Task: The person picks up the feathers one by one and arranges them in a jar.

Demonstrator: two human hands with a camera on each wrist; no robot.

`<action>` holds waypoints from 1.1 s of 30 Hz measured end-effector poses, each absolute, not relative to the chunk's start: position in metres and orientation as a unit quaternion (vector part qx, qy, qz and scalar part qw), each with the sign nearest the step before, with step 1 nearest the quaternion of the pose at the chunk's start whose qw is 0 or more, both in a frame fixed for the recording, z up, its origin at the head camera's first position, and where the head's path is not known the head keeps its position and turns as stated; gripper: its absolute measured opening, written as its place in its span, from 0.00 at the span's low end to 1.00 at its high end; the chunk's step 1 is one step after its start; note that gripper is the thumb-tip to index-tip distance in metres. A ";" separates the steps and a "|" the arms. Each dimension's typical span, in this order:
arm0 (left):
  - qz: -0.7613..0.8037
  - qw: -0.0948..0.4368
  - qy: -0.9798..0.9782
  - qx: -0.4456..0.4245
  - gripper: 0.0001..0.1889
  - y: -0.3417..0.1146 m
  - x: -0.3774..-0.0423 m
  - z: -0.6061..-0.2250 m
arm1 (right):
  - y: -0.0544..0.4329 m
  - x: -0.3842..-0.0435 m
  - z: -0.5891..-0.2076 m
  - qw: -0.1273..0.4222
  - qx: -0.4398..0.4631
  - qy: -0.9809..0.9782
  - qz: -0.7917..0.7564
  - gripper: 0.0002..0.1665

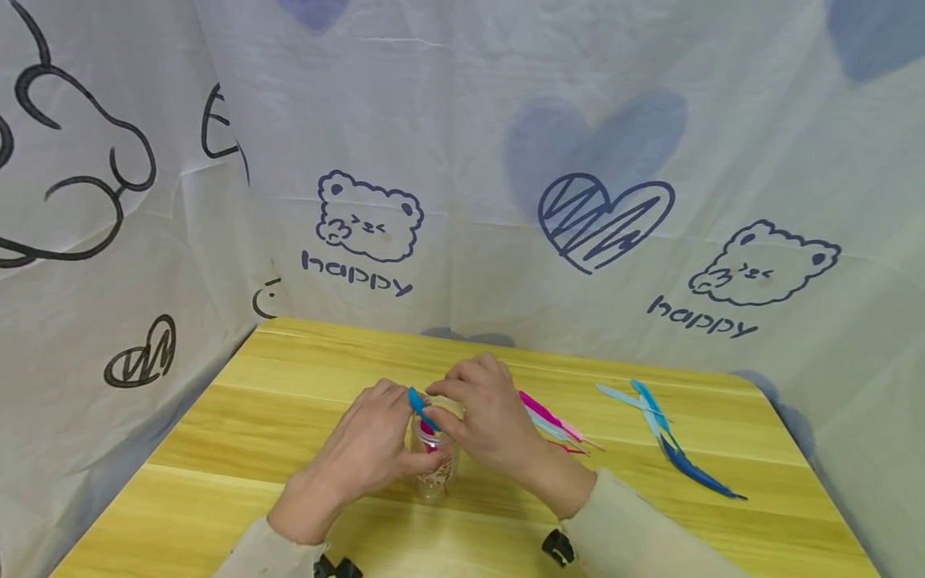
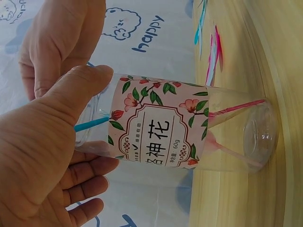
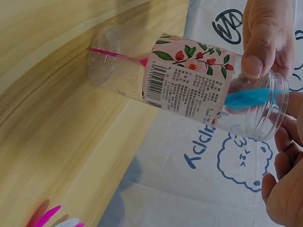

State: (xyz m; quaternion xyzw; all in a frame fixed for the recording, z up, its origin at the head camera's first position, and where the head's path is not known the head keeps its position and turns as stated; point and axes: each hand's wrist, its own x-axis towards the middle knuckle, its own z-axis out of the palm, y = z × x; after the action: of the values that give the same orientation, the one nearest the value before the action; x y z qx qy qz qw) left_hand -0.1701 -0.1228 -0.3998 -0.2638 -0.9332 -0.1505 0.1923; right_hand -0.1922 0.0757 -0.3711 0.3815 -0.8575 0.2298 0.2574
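A clear plastic jar (image 1: 434,486) with a pink floral label (image 2: 158,124) stands on the table, its mouth up. My left hand (image 1: 364,453) grips it near the neck, thumb on the near side and fingers round the far side. At the jar's mouth, my right hand (image 1: 495,417) pinches a bright blue feather (image 1: 417,401) between thumb and fingers. Part of that feather lies inside the neck in the right wrist view, and its thin quill (image 2: 92,124) shows above the label in the left wrist view. Pink feathers (image 3: 120,57) are inside the jar, partly behind the label.
Right of the jar lie pink and pale blue feathers (image 1: 542,408), partly behind my right hand. Farther right are a pale blue feather (image 1: 617,394), a bright blue one (image 1: 645,392) and a dark blue one (image 1: 697,471). A printed white cloth (image 1: 477,265) hangs behind the wooden table (image 1: 275,377).
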 end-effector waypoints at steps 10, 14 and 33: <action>-0.147 0.203 -0.928 -0.275 0.30 -0.121 -0.170 -0.402 | 0.066 -0.192 -0.371 0.279 0.384 -0.854 0.214 0.06; -0.148 0.201 -0.929 -0.273 0.30 -0.121 -0.169 -0.402 | 0.065 -0.189 -0.367 0.283 0.376 -0.851 0.235 0.06; -0.174 0.180 -0.932 -0.260 0.28 -0.123 -0.170 -0.402 | 0.071 -0.183 -0.374 0.305 0.380 -0.848 0.209 0.06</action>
State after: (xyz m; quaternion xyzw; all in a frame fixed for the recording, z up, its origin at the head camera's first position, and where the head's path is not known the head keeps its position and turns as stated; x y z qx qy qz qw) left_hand -0.1697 -0.1232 -0.4020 -0.2603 -0.9325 -0.1743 0.1799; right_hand -0.1833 0.0714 -0.3737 0.3802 -0.8476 0.2095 0.3052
